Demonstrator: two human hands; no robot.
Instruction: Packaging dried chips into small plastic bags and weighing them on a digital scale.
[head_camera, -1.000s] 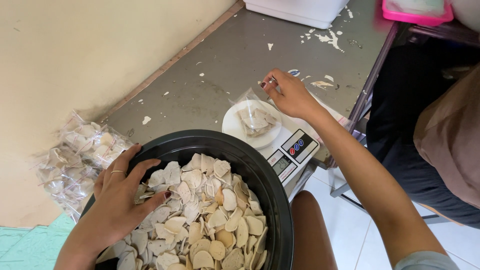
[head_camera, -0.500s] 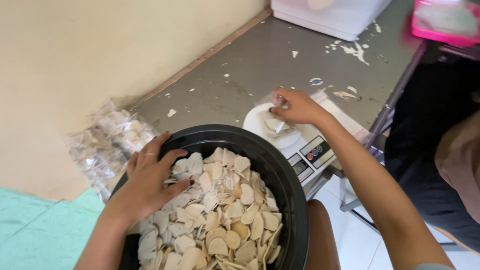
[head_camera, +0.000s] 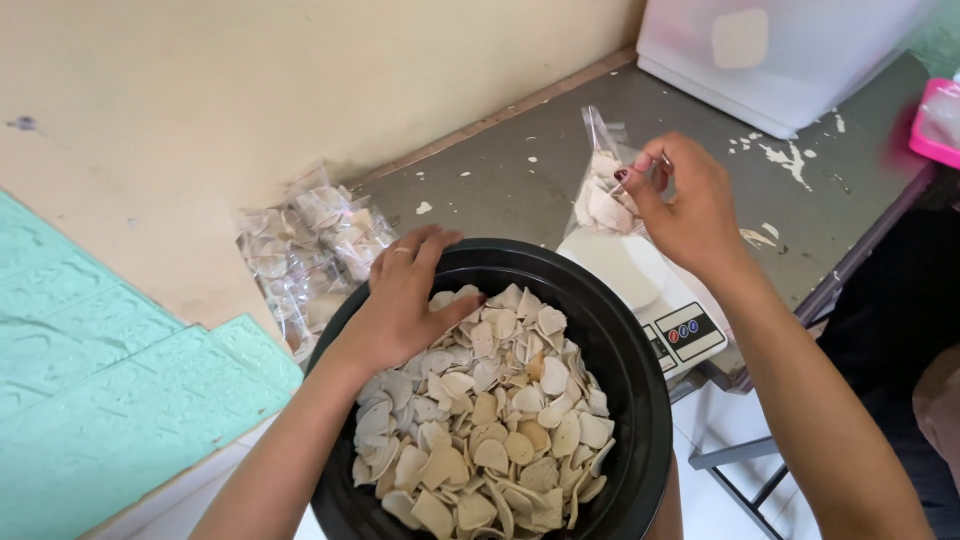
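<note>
left hand (head_camera: 405, 300): resting on the far-left rim of the black bowl (head_camera: 640, 400), fingers (head_camera: 425, 250) curled down into the crackers (head_camera: 480, 420) — whether they pinch any I cannot tell
right hand (head_camera: 690, 205): raised over the scale, fingers (head_camera: 640, 180) pinched shut on the upper edge of a clear plastic bag (head_camera: 605, 195)
clear plastic bag: hangs just left of the right fingers, partly filled with pale crackers, its bottom right at the scale's white platter — touching or not, cannot tell
scale (head_camera: 655, 295): white, flat round platter, small display with coloured buttons; sits below the right fingers, just beside the bowl's far-right rim
black bowl: large, round, under the left fingers, heaped with thin pale beige cracker pieces
filled bags (head_camera: 310, 250): pile of sealed clear packets of the same crackers, just left of the left fingers, against the wall
tabletop (head_camera: 500, 170): grey, paint-flecked, beyond both sets of fingers
white container (head_camera: 790, 55): at the tabletop's far end, well beyond the right fingers
pink tray (head_camera: 935, 125): at the right edge of view, well apart from the right fingers
wall (head_camera: 200, 90): cream, with mint-green tile-pattern panel lower left
</note>
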